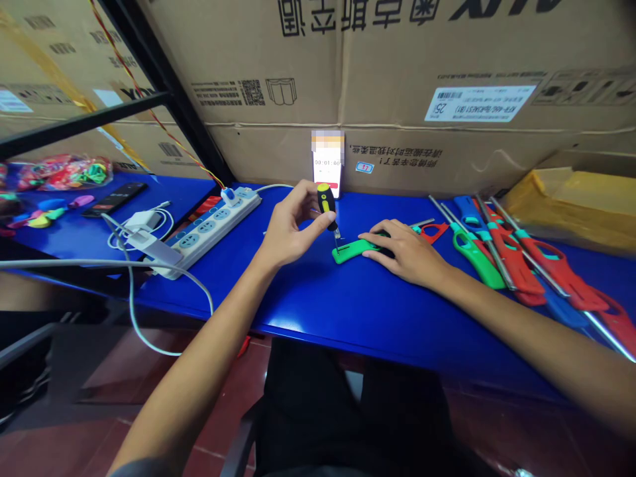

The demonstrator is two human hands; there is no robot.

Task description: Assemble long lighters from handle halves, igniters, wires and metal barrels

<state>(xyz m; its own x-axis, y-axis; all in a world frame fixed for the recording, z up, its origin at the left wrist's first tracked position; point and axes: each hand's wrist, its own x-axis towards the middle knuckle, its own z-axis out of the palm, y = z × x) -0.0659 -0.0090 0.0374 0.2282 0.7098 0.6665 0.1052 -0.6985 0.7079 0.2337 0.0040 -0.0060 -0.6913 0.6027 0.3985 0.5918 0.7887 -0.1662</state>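
My left hand [297,228] grips a black and yellow screwdriver [325,202], held nearly upright with its tip pointing down at the end of a green utility lighter [350,251]. Whether the tip touches the lighter I cannot tell for sure. The lighter lies flat on the blue table [318,298]. Fingers of my right hand [405,250] press over the lighter's other end and hide part of it. Just past that hand a red piece with a loop [434,232] shows beside a metal rod.
Several red, green and blue lighters [517,265] with metal barrels lie at the right. A phone [328,165] showing a timer leans on a large cardboard box [278,146]. At the left are a white power strip [213,225], cables, a dark phone [115,200] and coloured balloons [47,213].
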